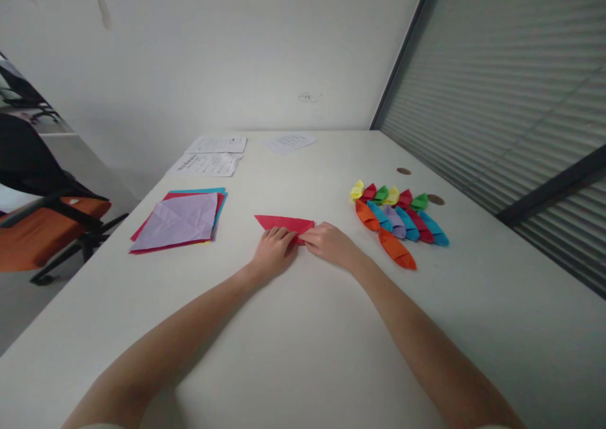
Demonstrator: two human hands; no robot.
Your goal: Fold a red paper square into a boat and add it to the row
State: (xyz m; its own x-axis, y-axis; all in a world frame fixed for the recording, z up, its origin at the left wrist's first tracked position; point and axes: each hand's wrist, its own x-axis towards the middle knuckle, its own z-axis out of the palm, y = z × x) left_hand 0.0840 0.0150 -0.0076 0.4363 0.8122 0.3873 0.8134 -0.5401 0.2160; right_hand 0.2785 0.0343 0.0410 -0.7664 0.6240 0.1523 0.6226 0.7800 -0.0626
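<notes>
A red sheet of paper [283, 222], folded into a flat triangle, lies on the white table [303, 328] in front of me. My left hand [273, 250] presses its fingertips down on the near edge of the red paper, fingers curled. My right hand [331, 243] meets it from the right and pinches the same near corner. Both hands touch each other over the paper.
A stack of coloured square sheets [180, 222], lilac on top, lies to the left. Several folded paper shapes [398, 221] in many colours sit in rows to the right. Printed white papers [213, 154] lie at the back. An orange chair [42, 221] stands off the left edge.
</notes>
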